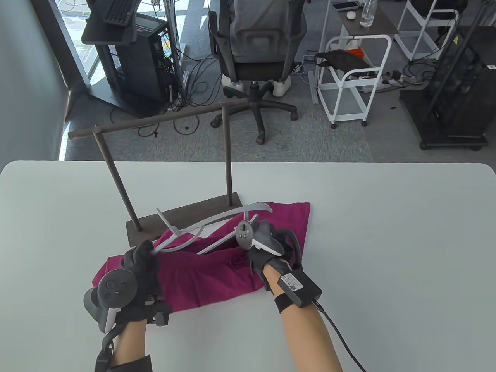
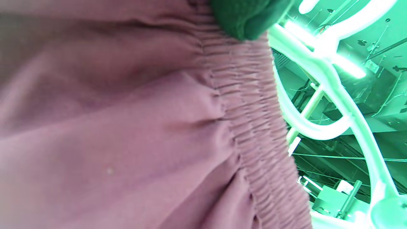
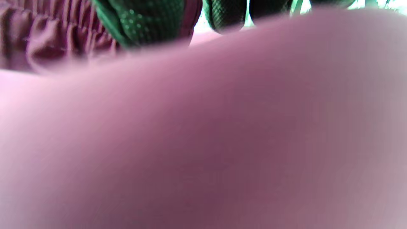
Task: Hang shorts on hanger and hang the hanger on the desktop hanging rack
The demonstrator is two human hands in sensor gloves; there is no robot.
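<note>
- Left hand [image 1: 141, 267], nearest the camera at about 7 o'clock on the tabletop [image 1: 387, 240]: its grip is curled round the left end of the hanger [image 1: 201, 228], at the left side of the shorts' waistband.
- Shorts [image 1: 217, 275], magenta, lie flat on the tabletop at about 6 o'clock, just in front of the rack's base; the left wrist view shows the gathered elastic waistband beside the hanger's arm.
- Hanger, pale grey, slants up from 8 o'clock toward 1 o'clock above the shorts, its hook pointing at the rack.
- Right hand [image 1: 271, 252], at about 5 o'clock: its grip appears pinched on the waistband fabric, fingers among the folds in the right wrist view.
- Rack [image 1: 170, 162], dark, stands at 11 o'clock, its bar bare.
- Progress, as I judge it: early. The shorts are not yet on the hanger; hanging it on the bar is left.
</note>
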